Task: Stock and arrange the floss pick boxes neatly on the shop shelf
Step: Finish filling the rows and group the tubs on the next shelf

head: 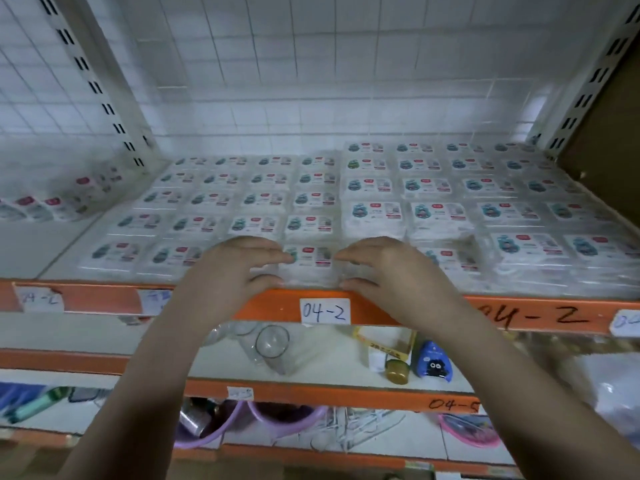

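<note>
Several clear floss pick boxes with white, red and teal labels lie flat in rows on the shelf with the orange front rail (266,304). One box (309,263) sits at the front edge in the middle. My left hand (239,268) grips its left side, fingers on top and thumb at the front. My right hand (384,268) grips its right side the same way. The stack on the right (450,216) stands higher than the rows on the left (221,202).
More boxes lie loosely on the neighbouring shelf at the left (52,206). Slotted uprights (104,91) and a wire-grid back panel frame the bay. A paper tag reading 04-2 (325,311) is on the rail. Lower shelves hold glassware (272,341), a small jar (397,371) and purple bowls (221,427).
</note>
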The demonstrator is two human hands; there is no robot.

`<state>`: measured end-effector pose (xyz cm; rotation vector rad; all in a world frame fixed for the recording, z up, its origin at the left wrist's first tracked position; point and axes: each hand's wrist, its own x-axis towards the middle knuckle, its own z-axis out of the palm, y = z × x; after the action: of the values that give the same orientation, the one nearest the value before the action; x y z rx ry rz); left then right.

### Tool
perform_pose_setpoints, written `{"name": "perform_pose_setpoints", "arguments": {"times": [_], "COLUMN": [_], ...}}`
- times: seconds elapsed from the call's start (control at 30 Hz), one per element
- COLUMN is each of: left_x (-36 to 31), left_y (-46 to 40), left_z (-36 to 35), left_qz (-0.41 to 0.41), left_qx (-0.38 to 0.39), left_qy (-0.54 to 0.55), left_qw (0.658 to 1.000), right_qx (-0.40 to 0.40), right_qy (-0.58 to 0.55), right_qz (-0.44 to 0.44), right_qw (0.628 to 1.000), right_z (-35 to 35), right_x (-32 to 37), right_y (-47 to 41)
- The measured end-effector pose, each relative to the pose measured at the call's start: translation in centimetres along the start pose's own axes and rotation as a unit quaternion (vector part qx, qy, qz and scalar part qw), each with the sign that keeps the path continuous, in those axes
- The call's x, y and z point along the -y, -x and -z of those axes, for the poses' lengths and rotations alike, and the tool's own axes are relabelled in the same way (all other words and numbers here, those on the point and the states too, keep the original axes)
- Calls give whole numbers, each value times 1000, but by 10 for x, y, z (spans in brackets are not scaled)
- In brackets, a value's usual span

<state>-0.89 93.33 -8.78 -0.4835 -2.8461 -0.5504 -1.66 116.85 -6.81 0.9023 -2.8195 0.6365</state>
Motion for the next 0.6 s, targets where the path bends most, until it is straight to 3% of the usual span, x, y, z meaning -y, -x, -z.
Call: {"name": "perform_pose_setpoints", "arguments": {"times": [0.13, 0.37, 0.6], "left_x": [5, 31, 52], "left_y": [-3, 7, 16], "left_z": [13, 25, 30], "left_qz": [-28, -60, -29], "left_qx": [-1, 17, 6], "left_qy": [52, 74, 86], "left_qw": [998, 995, 996], "right_qx": [-74, -77, -49], "right_qy": [-62, -151, -57], "right_qz": [-88, -162, -170], "right_qw": [991, 972, 983], "right_z": [-17, -32, -28], "right_x": [14, 29, 46], "right_y": [-1, -9, -15]}}
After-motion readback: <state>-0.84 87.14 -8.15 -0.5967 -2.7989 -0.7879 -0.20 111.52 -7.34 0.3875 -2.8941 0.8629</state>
